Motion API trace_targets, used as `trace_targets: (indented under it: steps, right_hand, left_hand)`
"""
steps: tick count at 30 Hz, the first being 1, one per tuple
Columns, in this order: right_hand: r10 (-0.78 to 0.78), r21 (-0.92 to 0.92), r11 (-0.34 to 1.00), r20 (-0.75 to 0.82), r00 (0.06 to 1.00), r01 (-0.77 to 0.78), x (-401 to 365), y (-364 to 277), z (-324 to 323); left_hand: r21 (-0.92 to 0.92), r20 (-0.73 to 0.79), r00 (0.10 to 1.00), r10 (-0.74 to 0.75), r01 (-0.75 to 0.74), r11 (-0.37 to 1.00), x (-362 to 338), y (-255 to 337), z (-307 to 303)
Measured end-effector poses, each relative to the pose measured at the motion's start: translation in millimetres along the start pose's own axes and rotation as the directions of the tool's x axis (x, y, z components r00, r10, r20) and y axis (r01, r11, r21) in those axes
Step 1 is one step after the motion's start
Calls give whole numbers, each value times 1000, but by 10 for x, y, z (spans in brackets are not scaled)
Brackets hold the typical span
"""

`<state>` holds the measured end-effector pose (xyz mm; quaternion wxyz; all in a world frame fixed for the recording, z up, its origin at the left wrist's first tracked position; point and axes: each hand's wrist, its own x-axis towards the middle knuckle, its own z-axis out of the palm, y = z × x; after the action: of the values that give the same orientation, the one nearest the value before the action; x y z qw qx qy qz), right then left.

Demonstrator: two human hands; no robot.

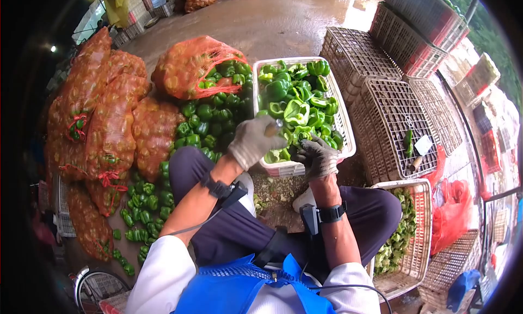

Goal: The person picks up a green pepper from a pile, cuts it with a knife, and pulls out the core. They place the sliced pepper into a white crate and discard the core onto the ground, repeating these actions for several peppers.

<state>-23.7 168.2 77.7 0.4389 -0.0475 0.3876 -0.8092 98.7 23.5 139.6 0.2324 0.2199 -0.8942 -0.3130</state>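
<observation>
My left hand [253, 142], in a grey work glove, is closed around a small blurred object with a shiny end, over the left edge of a white crate [348, 130]. Halved and whole green peppers [297, 112] fill this crate. My right hand [320, 159], also gloved, is at the crate's near right part with its fingers curled; what they hold, if anything, is hidden among dark shapes and pepper pieces. Loose whole green peppers [204, 113] lie on the ground left of the crate, spilling from an open red net bag [182, 69].
Full red net bags [109, 129] stand at the left. Empty plastic crates [359, 55] are stacked at the right, one bearing a green pepper [408, 143] and a handled tool [415, 163]. A crate [424, 221] of pepper scraps stands beside my right knee.
</observation>
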Motion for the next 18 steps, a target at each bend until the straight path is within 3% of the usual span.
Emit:
trace_targets:
  steps: [2,3,6,7,12,18]
  right_hand:
    - [5,77,997,-28,1000,-2,-31,-53,79]
    - [-14,86,996,-56,998,19,-18,-42,64]
    - [33,179,984,-82,996,-18,39,0,-10]
    - [37,193,981,-69,997,-23,39,-16,-10]
    - [74,244,968,-38,997,-63,53,-62,-48]
    - [106,94,992,-191,976,-90,67,-155,-44]
  left_hand:
    - [2,19,996,-88,88,996,-116,-22,70]
    - [104,-16,1000,3,-1,995,-161,-27,121]
    - [313,45,999,23,-36,949,-151,-23,277]
    - [324,24,990,138,-138,936,-152,-71,336]
    - [453,8,982,191,-174,875,-105,-153,534]
    - [479,91,986,140,-167,862,102,-173,606]
